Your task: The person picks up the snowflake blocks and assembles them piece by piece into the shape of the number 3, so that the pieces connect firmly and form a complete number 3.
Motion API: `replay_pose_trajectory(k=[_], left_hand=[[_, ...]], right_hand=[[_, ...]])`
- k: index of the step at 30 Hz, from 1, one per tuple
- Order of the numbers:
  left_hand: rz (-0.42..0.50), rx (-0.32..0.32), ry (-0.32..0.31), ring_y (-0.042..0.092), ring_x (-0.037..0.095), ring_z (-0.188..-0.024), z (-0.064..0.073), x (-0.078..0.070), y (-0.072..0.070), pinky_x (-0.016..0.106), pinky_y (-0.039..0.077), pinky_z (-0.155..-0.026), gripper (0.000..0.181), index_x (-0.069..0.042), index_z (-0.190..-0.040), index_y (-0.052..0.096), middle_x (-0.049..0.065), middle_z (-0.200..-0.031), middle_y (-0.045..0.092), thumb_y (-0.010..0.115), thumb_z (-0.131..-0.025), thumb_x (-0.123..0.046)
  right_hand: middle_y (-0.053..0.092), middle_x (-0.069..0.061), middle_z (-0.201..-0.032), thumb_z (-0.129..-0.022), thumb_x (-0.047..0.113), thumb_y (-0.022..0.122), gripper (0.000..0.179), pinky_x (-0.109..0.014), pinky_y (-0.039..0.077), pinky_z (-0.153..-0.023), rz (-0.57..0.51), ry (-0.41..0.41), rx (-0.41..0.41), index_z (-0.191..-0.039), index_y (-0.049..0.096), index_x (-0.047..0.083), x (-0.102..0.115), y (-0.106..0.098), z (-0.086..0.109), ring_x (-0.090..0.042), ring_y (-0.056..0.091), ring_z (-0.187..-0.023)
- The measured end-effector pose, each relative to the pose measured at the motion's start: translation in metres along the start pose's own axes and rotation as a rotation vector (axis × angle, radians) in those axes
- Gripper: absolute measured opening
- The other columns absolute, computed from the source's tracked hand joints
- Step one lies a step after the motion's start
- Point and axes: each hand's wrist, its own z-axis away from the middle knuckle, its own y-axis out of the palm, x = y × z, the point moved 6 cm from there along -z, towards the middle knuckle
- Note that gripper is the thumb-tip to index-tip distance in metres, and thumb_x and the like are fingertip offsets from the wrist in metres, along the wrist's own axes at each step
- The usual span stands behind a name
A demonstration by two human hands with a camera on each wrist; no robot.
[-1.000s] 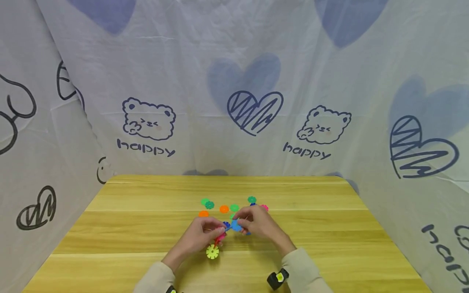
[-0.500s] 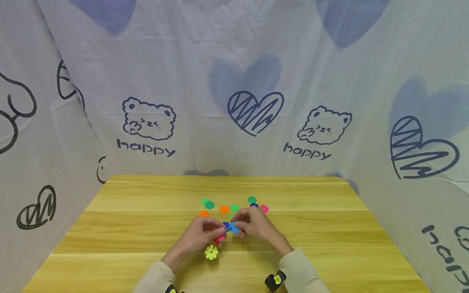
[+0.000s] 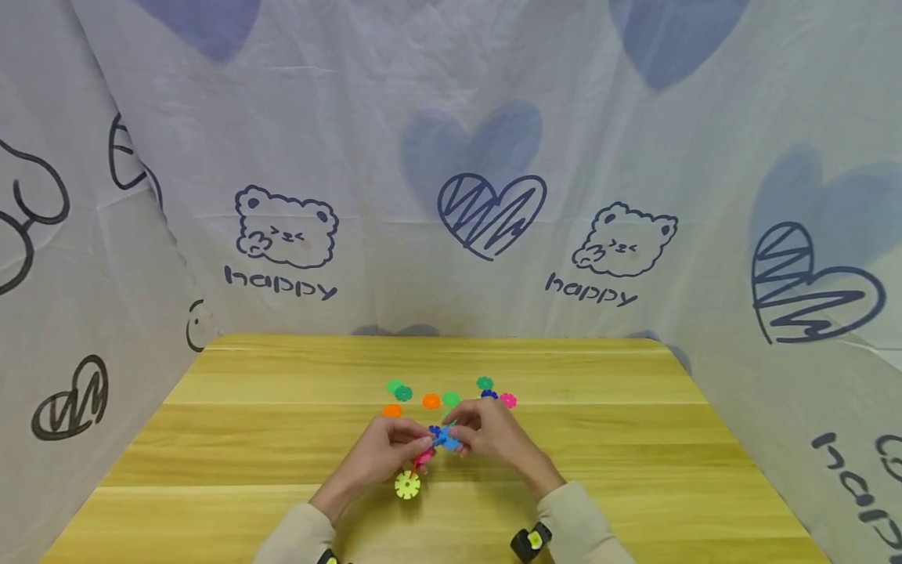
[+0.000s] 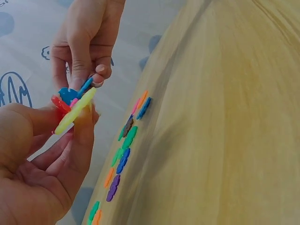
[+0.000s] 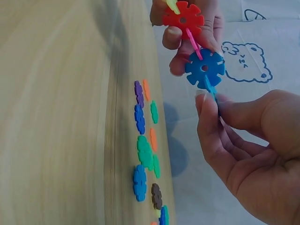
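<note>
Notched plastic snowflake discs are slotted into a short chain held above the table. It runs from a yellow disc [image 3: 407, 485] through a red disc [image 5: 190, 13], a pink disc [image 5: 193, 43] and a blue disc [image 5: 213, 65] to a light blue disc [image 5: 211, 87]. My left hand [image 3: 380, 454] grips the chain near its pink and blue part. With thumb and fingertips, my right hand [image 3: 496, 431] pinches the light blue disc, whose edge meets the blue disc's rim. How deep that slot joint goes is hidden by the fingers.
Loose discs lie on the wooden table [image 3: 634, 439] beyond the hands, among them an orange disc [image 3: 431, 401], a green disc [image 3: 485, 383], a pink disc [image 3: 508, 400] and a purple disc [image 4: 113, 188]. A printed cloth [image 3: 380, 157] hangs behind and along the sides.
My right hand has moved slightly left, bringing the light blue disc up against the blue disc on the chain. The left hand has hardly moved.
</note>
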Motion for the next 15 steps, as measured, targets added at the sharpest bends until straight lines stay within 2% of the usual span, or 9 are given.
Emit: replay_pose_trajectory(k=[2, 6, 11, 13, 15], left_hand=[[0.001, -0.008, 0.005, 0.074, 0.015, -0.074, -0.0002, 0.0011, -0.0003, 0.025, 0.061, -0.066, 0.025, 0.008, -0.114, 0.071, 0.031, -0.103, 0.074, 0.067, -0.1, -0.013], [0.003, -0.037, -0.006, 0.076, 0.018, -0.076, 0.0001, 0.0035, -0.0029, 0.025, 0.06, -0.065, 0.026, 0.005, -0.113, 0.071, 0.03, -0.103, 0.074, 0.068, -0.101, -0.017], [-0.015, -0.052, -0.035, 0.076, 0.018, -0.075, 0.0013, 0.0045, -0.0041, 0.021, 0.052, -0.055, 0.027, 0.001, -0.112, 0.071, 0.017, -0.095, 0.075, 0.07, -0.1, -0.023], [-0.017, -0.051, -0.044, 0.076, 0.018, -0.076, 0.0016, 0.0044, -0.0034, 0.021, 0.05, -0.054, 0.028, 0.0, -0.112, 0.071, 0.011, -0.093, 0.074, 0.072, -0.099, -0.025], [-0.014, -0.048, -0.05, 0.077, 0.021, -0.078, 0.002, 0.0039, -0.0028, 0.021, 0.051, -0.055, 0.029, -0.001, -0.111, 0.071, 0.011, -0.095, 0.073, 0.073, -0.098, -0.026]], right_hand=[[0.073, -0.014, -0.08, -0.098, 0.0, 0.066, 0.013, -0.033, 0.062, -0.059, 0.001, 0.006, -0.009, -0.108, 0.073, -0.004, -0.0013, -0.0011, -0.0003, -0.012, 0.066, -0.06], [0.073, -0.022, -0.082, -0.1, 0.002, 0.064, 0.015, -0.042, 0.063, -0.061, -0.02, 0.013, -0.013, -0.111, 0.071, -0.006, -0.0043, -0.0011, -0.0006, -0.019, 0.07, -0.061], [0.073, -0.029, -0.085, -0.1, 0.0, 0.062, 0.017, -0.048, 0.064, -0.065, -0.075, 0.012, -0.001, -0.112, 0.07, -0.009, -0.0055, 0.0008, -0.0004, -0.027, 0.073, -0.064], [0.073, -0.031, -0.087, -0.1, 0.0, 0.062, 0.017, -0.049, 0.064, -0.066, -0.099, 0.021, 0.003, -0.113, 0.069, -0.01, -0.0059, 0.0013, -0.0005, -0.026, 0.074, -0.064], [0.072, -0.032, -0.089, -0.1, -0.001, 0.062, 0.018, -0.05, 0.064, -0.067, -0.115, 0.031, 0.007, -0.114, 0.069, -0.01, -0.0064, 0.0015, -0.0008, -0.024, 0.074, -0.064]])
